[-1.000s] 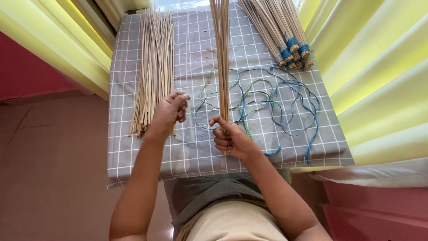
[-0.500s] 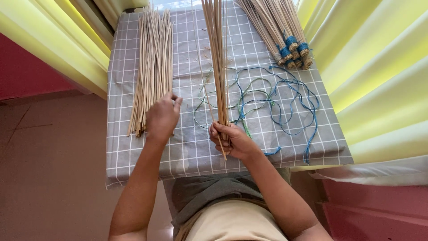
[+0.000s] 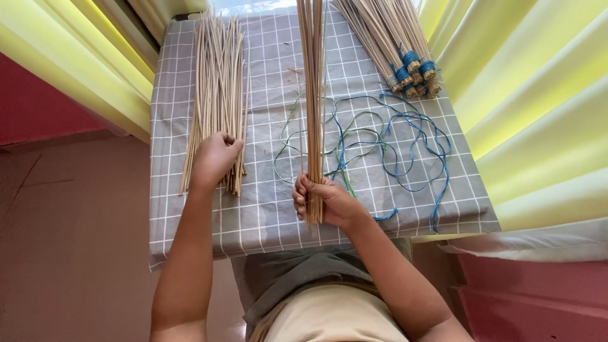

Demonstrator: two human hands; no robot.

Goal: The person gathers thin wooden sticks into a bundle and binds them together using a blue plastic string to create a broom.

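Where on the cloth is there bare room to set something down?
Free: the near strip of the checked cloth, and the lane between the loose sticks and the held bundle. Crowded: the tangled cords and tied bundles.

— Where are the arms?

— Both reach forward from the bottom edge, forearms bare, elbows bent a little. The left runs nearly straight up; the right slants in from the lower right.

— And the left hand [image 3: 215, 155]?

— Knuckles up, fingers curled under, wrist straight.

— The right hand [image 3: 323, 201]?

— Closed in a fist-like grip, fingers wrapped round, thumb side up, lower than the left and near the body's midline.
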